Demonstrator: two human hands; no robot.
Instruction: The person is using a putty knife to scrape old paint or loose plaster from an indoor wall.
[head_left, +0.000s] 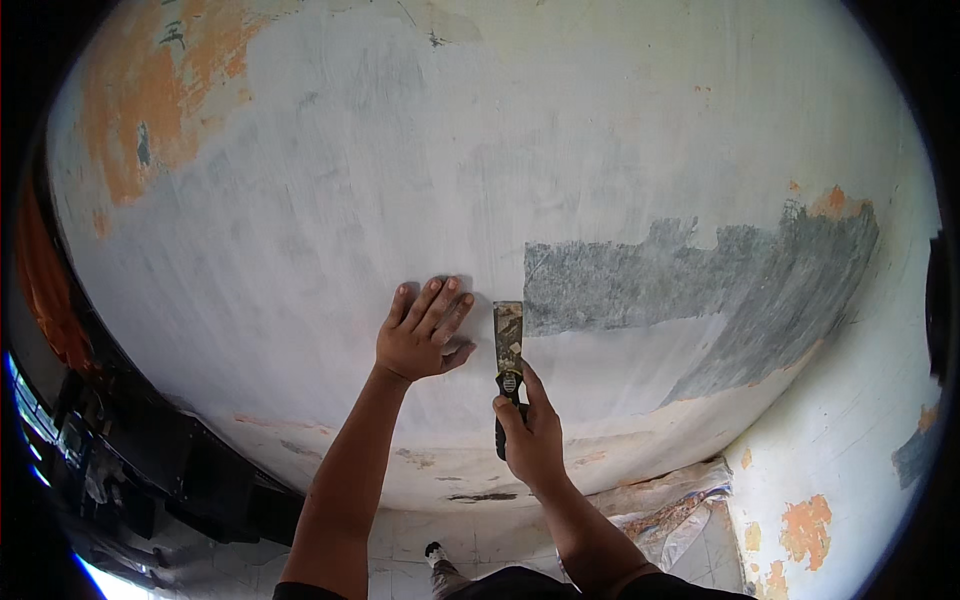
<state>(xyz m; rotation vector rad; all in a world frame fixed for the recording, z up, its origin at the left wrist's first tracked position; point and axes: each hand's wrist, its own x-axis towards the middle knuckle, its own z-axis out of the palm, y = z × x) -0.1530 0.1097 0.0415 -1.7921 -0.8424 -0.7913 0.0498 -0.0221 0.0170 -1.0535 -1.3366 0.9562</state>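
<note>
My right hand (534, 435) grips the black handle of a putty knife (508, 337). Its dirty metal blade points up the wall, with the tip at the left edge of a dark grey scraped patch (615, 289). To the left, my left hand (420, 330) rests on the whitish wall (315, 225) with its fingers spread and holds nothing. Pale coating surrounds the grey patch, which stretches right towards the wall's corner. Whether the blade's edge presses into the coating cannot be told.
Orange bare areas (142, 97) mark the wall's upper left. Black furniture (202, 465) stands at lower left, near orange cloth (49, 277). A crumpled plastic sheet (675, 517) holding debris lies on the tiled floor (390, 532) by the peeling side wall (832, 450).
</note>
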